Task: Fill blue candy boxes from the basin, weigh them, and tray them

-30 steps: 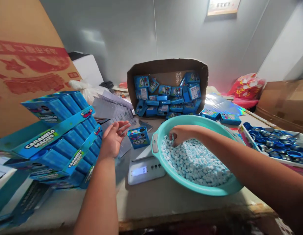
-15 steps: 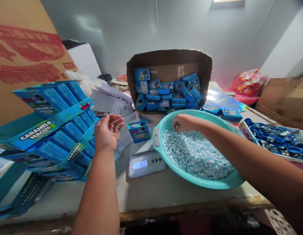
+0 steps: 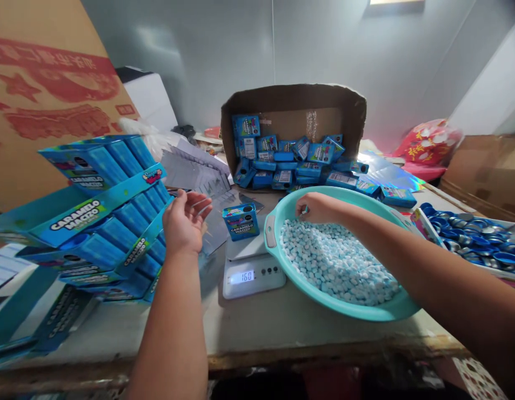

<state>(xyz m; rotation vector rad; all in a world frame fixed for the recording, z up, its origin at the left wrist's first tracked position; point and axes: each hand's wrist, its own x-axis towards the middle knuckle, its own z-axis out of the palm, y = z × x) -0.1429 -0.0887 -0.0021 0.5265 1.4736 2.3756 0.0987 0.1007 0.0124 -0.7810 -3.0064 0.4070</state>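
My left hand (image 3: 184,219) is held palm up with its fingers loosely spread and nothing in it. It is beside a stack of blue candy boxes (image 3: 115,222) in display trays. My right hand (image 3: 318,208) is closed in a pinch above the pale blue and white candies (image 3: 336,266), with a small pale candy showing at its fingertips. Those candies fill part of a turquoise basin (image 3: 349,316). Between my hands, a blue candy box (image 3: 240,224) stands upright on a white kitchen scale (image 3: 253,283), whose display reads 160.
Behind the basin, a cardboard carton (image 3: 294,100) lies on its side with many small blue boxes in it, some spilling out at the right. Blue-rimmed lids (image 3: 474,233) fill a white tray at the right. A big printed carton (image 3: 53,83) stands at the left.
Several blue boxes at the carton's right side have slid down and forward, out past its opening. The whole view has shifted slightly; both hands keep nearly the same pose.
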